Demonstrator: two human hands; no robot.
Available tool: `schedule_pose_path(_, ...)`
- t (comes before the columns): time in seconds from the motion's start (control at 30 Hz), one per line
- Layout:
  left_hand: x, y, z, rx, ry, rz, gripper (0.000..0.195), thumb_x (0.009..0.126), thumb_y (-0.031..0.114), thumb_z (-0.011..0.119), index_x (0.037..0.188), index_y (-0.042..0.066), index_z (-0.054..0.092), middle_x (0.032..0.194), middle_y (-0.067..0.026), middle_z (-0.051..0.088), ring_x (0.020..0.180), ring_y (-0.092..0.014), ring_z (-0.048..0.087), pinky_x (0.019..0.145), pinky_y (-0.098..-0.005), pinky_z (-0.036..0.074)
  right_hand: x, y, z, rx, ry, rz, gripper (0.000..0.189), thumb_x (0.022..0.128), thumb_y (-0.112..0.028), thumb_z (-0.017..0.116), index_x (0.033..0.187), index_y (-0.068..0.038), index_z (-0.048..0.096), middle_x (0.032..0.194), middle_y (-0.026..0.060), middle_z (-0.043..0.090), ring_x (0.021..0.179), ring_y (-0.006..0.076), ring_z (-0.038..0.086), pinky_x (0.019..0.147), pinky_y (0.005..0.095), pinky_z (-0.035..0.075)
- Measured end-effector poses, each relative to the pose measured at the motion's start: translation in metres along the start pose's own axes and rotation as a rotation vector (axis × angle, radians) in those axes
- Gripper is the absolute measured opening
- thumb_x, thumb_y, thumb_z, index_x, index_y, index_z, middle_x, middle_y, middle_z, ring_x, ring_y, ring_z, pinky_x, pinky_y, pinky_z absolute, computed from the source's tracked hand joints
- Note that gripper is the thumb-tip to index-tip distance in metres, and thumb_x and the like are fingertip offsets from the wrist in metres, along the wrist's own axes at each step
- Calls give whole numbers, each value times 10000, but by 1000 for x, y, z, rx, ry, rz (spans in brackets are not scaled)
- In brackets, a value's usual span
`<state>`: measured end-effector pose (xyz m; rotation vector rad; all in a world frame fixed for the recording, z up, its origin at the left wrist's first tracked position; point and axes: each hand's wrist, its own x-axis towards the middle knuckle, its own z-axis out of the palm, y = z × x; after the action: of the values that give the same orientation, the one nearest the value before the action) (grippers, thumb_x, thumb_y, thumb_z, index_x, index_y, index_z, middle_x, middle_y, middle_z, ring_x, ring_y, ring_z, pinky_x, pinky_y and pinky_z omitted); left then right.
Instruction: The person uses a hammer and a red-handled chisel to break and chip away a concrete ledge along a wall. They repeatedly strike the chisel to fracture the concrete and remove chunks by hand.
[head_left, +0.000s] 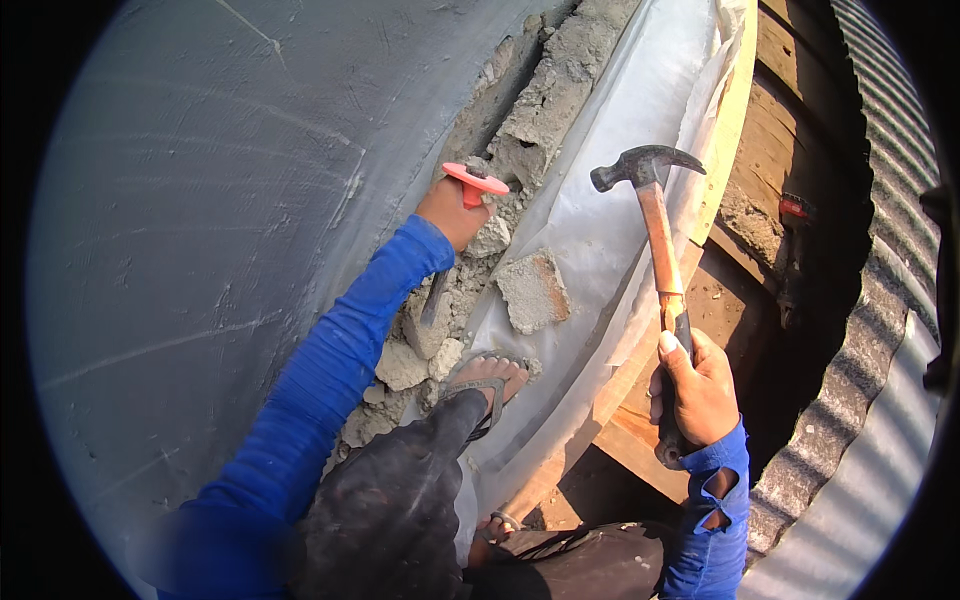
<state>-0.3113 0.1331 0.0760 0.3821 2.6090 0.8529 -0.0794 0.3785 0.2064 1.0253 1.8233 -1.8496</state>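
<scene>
My left hand (456, 213) grips a chisel by its orange handle with a round hand guard (475, 180). The steel chisel shaft (434, 297) shows below my wrist, slanting down over the rubble. In my right hand (697, 390) is a claw hammer (654, 217), raised to the right with its head up and apart from the chisel. Its orange handle looks worn, with a dark grip at the lower end. Broken masonry and mortar (442, 322) lie under my left hand, along the foot of the grey wall (225, 225). The chisel's tip is not clearly visible.
A loose brick chunk (534, 291) lies on the white plastic sheeting (600, 195), near my sandalled foot (491, 379). A wooden board (724, 150) edges the sheet. Beyond it are a shadowed drop, a red-and-black power tool (793, 217) and corrugated roofing sheets (892, 150).
</scene>
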Motion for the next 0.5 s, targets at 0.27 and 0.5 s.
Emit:
schedule_pose_path(0.27, -7, -32, 58, 235, 43, -252, 401, 696, 270, 810, 931, -6, 640, 969, -218, 658, 940, -379, 633, 823, -420, 504, 13, 15, 4, -56, -19, 86, 268, 959, -300, 551, 880, -60, 462, 590, 40, 536, 398, 134, 510, 362, 267, 428)
schedule_pose_path(0.5, -3, -35, 52, 239, -38, -352, 388, 713, 295, 797, 932, 5, 662, 964, -216, 674, 939, -368, 651, 829, -421, 515, 14, 16, 2, -59, 11, 121, 267, 961, -281, 553, 864, -51, 461, 578, 28, 508, 384, 127, 490, 355, 271, 402)
